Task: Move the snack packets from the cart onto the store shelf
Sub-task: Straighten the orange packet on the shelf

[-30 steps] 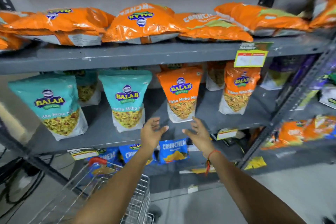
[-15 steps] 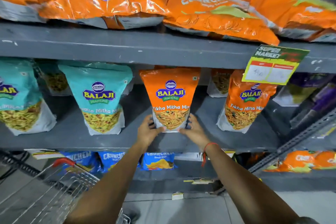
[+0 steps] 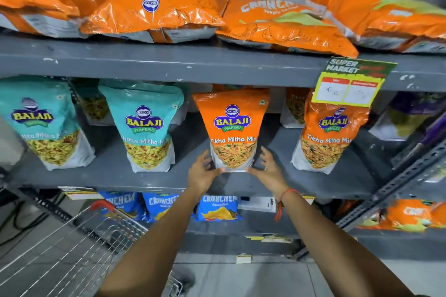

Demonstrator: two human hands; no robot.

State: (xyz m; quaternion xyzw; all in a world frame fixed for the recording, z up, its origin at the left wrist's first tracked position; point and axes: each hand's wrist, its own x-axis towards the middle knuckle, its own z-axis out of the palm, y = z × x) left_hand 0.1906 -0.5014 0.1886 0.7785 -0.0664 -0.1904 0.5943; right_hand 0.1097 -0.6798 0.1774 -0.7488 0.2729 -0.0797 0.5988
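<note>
- Orange Tikha Mitha Mix packet: upright on the grey middle shelf, centre of the frame, label facing the camera.
- Left hand: at the packet's lower left corner, thumb touching the bottom edge, fingers spread up along the side; open, not clenched on it.
- Right hand: at the lower right corner, thumb on the bottom edge, fingers splayed and slightly clear of the side; open. A red thread band circles the wrist.
- Second orange Tikha Mitha Mix packet: upright, right of centre, same shelf, apart from the first.
- Two teal Khatta Mitha Mix packets: upright, left half of the frame, same shelf.
- Large orange packets: lying flat along the top shelf, upper frame.
- Yellow and green price tag: hanging from the top shelf's edge, upper right.
- Blue Crunchem packets: on the lower shelf, below the hands.
- Wire cart: lower left of the frame; contents not discernible.
</note>
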